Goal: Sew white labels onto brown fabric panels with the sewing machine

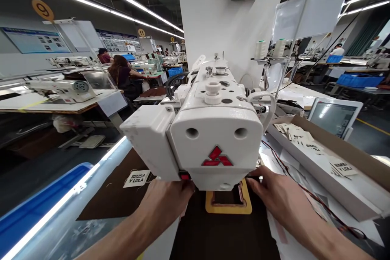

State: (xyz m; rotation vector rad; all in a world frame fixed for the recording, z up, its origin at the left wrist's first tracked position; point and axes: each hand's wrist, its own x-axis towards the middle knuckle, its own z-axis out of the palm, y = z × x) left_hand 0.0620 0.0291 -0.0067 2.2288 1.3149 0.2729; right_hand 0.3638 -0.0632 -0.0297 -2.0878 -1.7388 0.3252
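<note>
A white sewing machine (216,134) with a red three-diamond emblem stands in the centre. Under its head, a yellow rectangular frame (228,209) lies on dark brown fabric (224,235). My left hand (173,195) is at the machine's lower left, fingers bent down and partly hidden by the head. To the right of the frame, my right hand (268,187) has thumb and forefinger pressed together at the fabric's edge; what lies between them is hard to make out. A cream label (136,178) reading BIMBA Y LOLA rests on brown fabric left of my left hand.
A long cardboard box (329,178) holding cream labels stands at the right, beside a tablet (335,118). Reddish wires (307,191) run along the table. A blue bin (42,199) is at the lower left. Thread cones (260,50) stand behind. People sit at machines farther back.
</note>
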